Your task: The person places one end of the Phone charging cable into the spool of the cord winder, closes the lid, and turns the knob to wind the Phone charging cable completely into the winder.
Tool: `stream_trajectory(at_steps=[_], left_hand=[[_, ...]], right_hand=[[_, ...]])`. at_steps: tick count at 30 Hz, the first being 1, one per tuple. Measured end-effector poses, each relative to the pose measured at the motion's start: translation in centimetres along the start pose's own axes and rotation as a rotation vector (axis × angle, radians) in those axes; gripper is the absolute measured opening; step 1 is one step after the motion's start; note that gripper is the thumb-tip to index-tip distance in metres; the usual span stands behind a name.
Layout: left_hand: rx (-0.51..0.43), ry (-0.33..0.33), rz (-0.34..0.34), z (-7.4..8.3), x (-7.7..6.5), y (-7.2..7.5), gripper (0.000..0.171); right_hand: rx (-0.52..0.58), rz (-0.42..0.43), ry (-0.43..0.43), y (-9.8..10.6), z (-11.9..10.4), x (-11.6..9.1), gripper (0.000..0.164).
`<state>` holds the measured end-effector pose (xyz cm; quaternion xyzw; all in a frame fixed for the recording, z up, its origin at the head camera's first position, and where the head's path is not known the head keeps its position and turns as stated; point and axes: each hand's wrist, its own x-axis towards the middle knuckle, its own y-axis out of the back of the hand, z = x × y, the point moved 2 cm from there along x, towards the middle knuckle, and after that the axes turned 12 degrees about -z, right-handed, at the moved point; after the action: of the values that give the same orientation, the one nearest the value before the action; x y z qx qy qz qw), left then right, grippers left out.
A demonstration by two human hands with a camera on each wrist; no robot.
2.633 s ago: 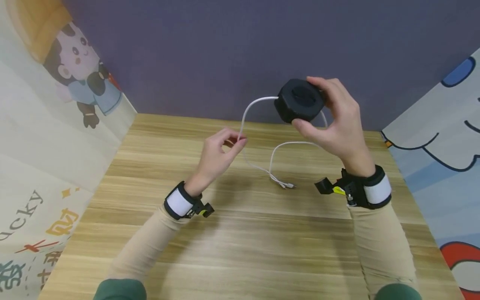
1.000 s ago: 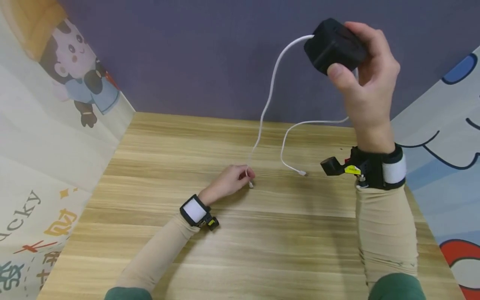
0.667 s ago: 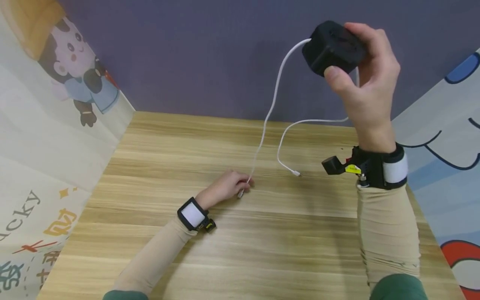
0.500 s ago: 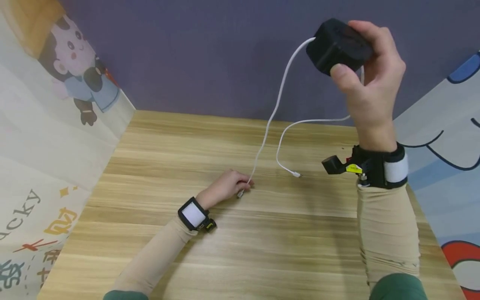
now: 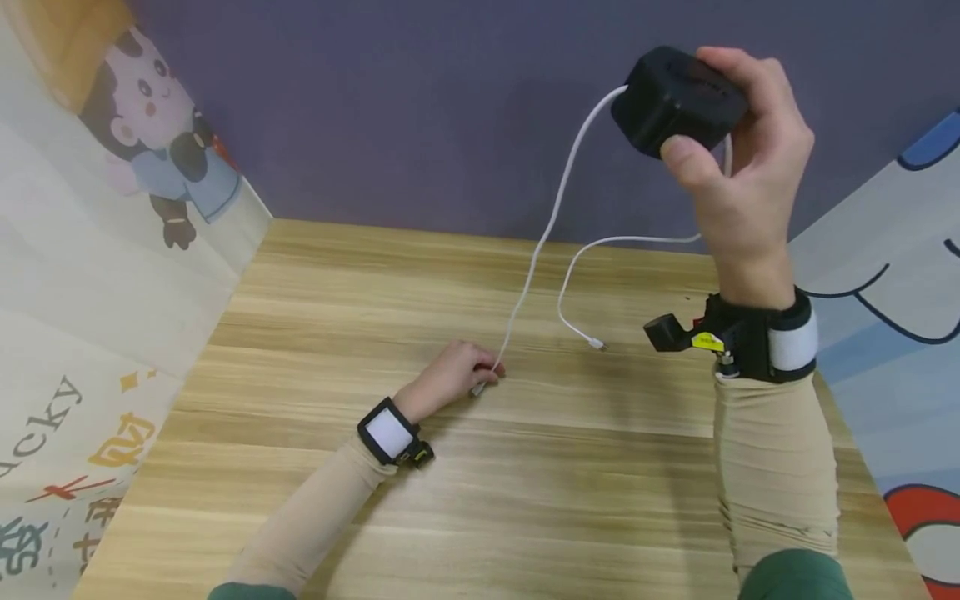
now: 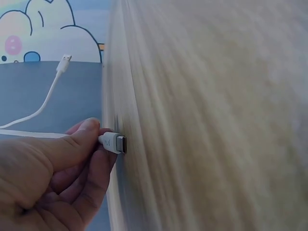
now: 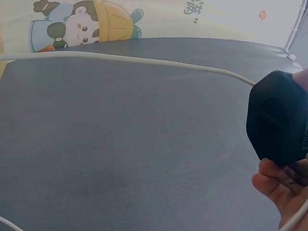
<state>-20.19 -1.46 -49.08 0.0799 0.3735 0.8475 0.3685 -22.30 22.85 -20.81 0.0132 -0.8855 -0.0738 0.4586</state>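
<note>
High in front of the back wall, my right hand (image 5: 757, 175) grips a black, many-sided cable winder (image 5: 675, 104) between thumb and fingers. A white charging cable (image 5: 558, 200) comes out of its left side and runs down to my left hand (image 5: 450, 375), low over the table. There the thumb and fingers pinch the cable just behind its USB plug (image 6: 113, 143), whose metal tip points away from the hand. The cable's other stretch leaves behind the right hand and ends in a second plug (image 5: 596, 343). In the right wrist view the winder (image 7: 274, 115) is partly cut off.
A wood-grain table (image 5: 525, 483) spreads below both hands. Behind it stands a dark blue-grey wall (image 5: 420, 108). Cartoon-printed panels rise at the left (image 5: 75, 250) and right (image 5: 885, 292) sides.
Since 2.6 seconds ago the right hand has raised the winder up and right. The left hand has slid down the cable to its plug end, and the two plugs are apart. Lately both barely move.
</note>
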Motion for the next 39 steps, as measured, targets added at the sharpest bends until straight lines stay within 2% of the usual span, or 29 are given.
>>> stream_trajectory(at_steps=[9, 15, 18, 25, 32, 39], left_hand=[[-0.005, 0.011, 0.02, 0.0, 0.0, 0.1, 0.007], [0.06, 0.009, 0.052, 0.1, -0.1, 0.3, 0.007], [0.064, 0.013, 0.057, 0.1, -0.1, 0.4, 0.008], [0.035, 0.048, 0.05, 0.1, 0.0, 0.5, 0.009], [0.079, 0.05, 0.041, -0.1, 0.0, 0.4, 0.011], [0.025, 0.049, -0.012, -0.4, -0.3, 0.6, 0.014]], right_hand=[[0.003, 0.003, -0.017, -0.4, -0.6, -0.1, 0.101], [0.008, 0.001, -0.025, -0.7, -0.9, -0.3, 0.1], [0.011, -0.005, -0.024, -0.7, -0.9, -0.3, 0.097], [0.027, -0.017, -0.016, -0.7, -0.6, -0.3, 0.098], [0.06, -0.055, -0.015, -0.4, -0.1, -0.5, 0.094], [0.105, -0.113, -0.031, -0.2, 0.8, -1.1, 0.085]])
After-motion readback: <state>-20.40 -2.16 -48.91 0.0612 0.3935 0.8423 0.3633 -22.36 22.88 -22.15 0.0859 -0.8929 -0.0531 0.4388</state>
